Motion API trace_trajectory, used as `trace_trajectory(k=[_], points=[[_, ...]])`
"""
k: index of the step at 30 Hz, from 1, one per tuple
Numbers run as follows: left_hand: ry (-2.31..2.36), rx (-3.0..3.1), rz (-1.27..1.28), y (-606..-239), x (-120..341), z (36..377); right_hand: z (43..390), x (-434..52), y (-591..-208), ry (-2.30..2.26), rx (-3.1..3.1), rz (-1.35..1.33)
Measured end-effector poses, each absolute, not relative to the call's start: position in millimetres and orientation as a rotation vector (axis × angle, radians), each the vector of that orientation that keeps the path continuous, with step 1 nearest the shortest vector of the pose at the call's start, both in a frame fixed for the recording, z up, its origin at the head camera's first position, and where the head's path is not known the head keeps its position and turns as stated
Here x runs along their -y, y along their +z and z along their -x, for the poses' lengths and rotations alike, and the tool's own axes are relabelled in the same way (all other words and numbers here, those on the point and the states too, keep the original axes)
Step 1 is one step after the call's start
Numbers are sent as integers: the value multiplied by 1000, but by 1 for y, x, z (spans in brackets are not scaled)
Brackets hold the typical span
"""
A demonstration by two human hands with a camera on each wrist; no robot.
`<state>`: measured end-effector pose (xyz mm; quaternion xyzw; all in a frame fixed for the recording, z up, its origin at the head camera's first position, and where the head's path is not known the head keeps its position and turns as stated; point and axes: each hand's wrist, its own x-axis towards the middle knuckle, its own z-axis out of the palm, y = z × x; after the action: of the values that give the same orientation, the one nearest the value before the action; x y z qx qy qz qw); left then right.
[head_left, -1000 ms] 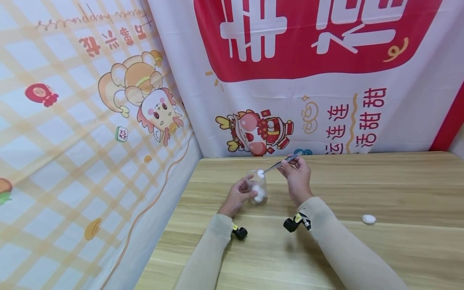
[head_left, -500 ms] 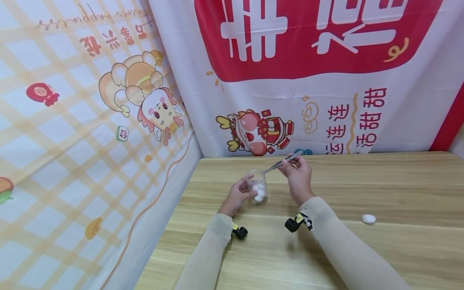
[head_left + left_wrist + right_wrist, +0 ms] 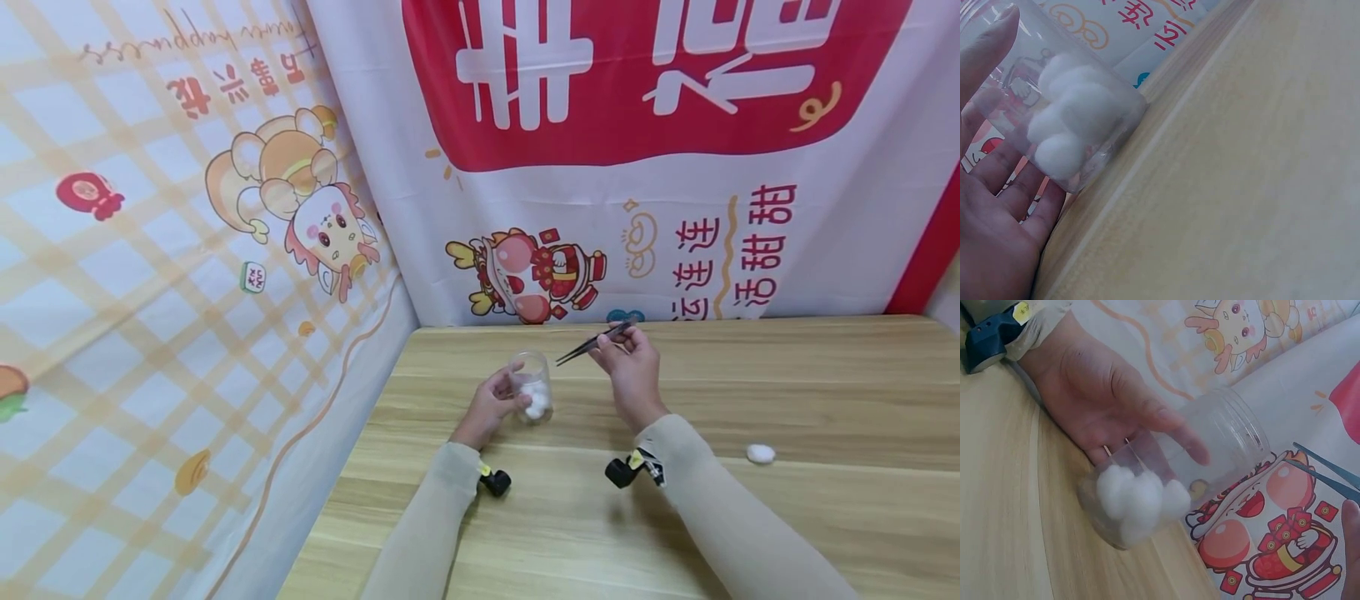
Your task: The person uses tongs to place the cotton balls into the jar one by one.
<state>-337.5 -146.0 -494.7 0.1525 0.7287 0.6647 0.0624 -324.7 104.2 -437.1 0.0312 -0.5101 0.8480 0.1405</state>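
A clear plastic jar [image 3: 530, 367] with no lid stands on the table, and my left hand [image 3: 490, 408] holds it round its side. Several white cotton balls [image 3: 1079, 112] lie in its lower half. My right hand [image 3: 632, 375] pinches metal tweezers [image 3: 596, 342] just right of the jar's mouth. In the right wrist view the tweezers' tips [image 3: 1295, 453] are apart with nothing between them, and only a bit of the right hand shows at the edge. One more cotton ball [image 3: 761, 454] lies on the table to the right of my right forearm.
The wooden table [image 3: 825, 533] meets a printed cloth wall [image 3: 405, 242] at the back and a checked cloth wall [image 3: 187, 333] on the left. A small black camera sits on each wrist, the left one [image 3: 496, 482] low over the table.
A cotton ball held in the tweezers at the jar's mouth has dropped into the jar. The tweezers have spread, and my right hand has drawn back to the right. The left hand stays put.
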Motion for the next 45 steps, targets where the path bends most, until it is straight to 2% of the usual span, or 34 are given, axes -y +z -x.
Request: trace_trajectory(k=[9,21,45], points=[[2013,-2260,-456,-518,146,352,318,-118,-439,2453,1425,-124],[2038,-2272,-421,-521,146,348,306,-134,-454,2451,1477,-91],[2041,-2254,-419,-518,146,349,291,-168,-462,2428,1467,-150]])
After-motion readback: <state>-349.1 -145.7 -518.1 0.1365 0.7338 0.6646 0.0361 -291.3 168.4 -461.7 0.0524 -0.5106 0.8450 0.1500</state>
